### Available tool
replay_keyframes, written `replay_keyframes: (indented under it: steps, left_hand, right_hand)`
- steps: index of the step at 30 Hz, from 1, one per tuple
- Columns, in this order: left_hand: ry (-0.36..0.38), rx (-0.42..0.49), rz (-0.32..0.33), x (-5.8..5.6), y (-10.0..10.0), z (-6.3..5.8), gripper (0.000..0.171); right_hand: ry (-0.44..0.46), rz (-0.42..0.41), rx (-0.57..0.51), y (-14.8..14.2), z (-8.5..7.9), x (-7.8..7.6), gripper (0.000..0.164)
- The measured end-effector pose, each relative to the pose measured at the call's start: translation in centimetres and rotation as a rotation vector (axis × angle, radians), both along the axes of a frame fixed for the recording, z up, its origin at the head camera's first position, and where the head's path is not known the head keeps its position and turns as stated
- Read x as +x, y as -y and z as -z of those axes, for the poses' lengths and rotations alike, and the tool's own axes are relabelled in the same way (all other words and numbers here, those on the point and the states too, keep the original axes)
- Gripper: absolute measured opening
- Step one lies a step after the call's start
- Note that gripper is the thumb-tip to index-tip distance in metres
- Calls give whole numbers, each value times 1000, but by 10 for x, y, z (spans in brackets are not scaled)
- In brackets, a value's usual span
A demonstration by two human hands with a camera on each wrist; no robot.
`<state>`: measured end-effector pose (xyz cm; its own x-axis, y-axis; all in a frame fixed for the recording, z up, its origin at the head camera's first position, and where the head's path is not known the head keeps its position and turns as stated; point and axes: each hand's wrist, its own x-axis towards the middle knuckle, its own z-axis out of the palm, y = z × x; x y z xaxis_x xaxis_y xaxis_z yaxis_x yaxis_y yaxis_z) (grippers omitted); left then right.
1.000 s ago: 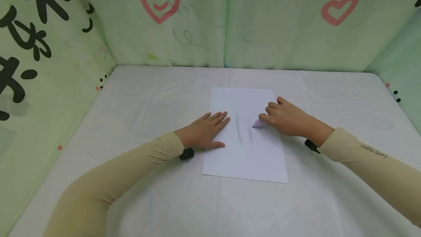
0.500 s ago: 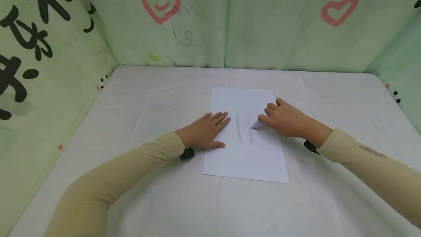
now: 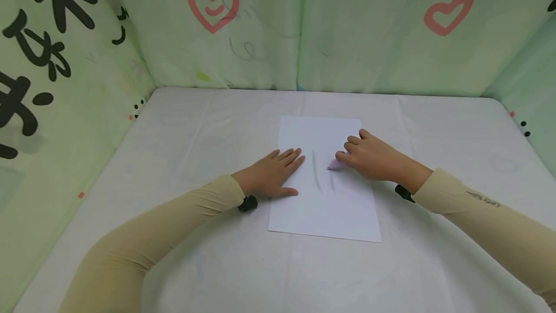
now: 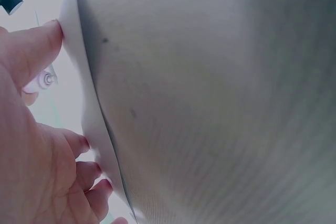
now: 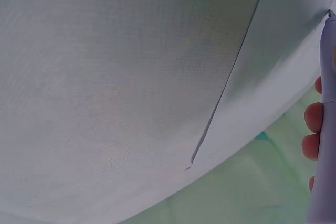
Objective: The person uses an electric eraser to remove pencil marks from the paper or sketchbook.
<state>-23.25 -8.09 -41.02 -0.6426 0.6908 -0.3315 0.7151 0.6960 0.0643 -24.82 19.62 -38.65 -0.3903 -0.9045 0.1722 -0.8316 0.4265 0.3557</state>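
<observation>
Two hands (image 3: 270, 174) (image 3: 371, 157), one pen (image 5: 329, 121), one sheet (image 3: 323, 219) — two strokes (image 3: 316, 170) (image 3: 332, 182)

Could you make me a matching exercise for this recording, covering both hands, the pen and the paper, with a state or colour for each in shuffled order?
1. left hand
2. right hand
3. pen
4. paper

A. gripping the pen
B. bears faint grey strokes
C. laid spread out on the paper
D. lilac

Pairs: 1-C, 2-A, 3-D, 4-B
</observation>
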Motion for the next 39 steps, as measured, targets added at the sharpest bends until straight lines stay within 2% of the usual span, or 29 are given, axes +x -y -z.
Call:
replay_keyframes:
  steps: [10, 15, 22, 31, 39]
  left_hand:
    - [-22, -1, 8, 0, 2, 0, 85]
    - [-10, 7, 5, 0, 2, 0, 85]
    - [-17, 21, 11, -1, 1, 4, 85]
    - [-20, 12, 12, 0, 2, 2, 85]
    - [-15, 9, 12, 0, 1, 1, 84]
  right_hand:
    - [-7, 6, 6, -10, -1, 3, 22]
    - [-12, -15, 0, -5, 0, 0, 24]
    - [-6, 19, 30, 3, -1, -2, 22]
    - [22, 33, 33, -6, -1, 5, 20]
    - [22, 15, 18, -4, 0, 2, 21]
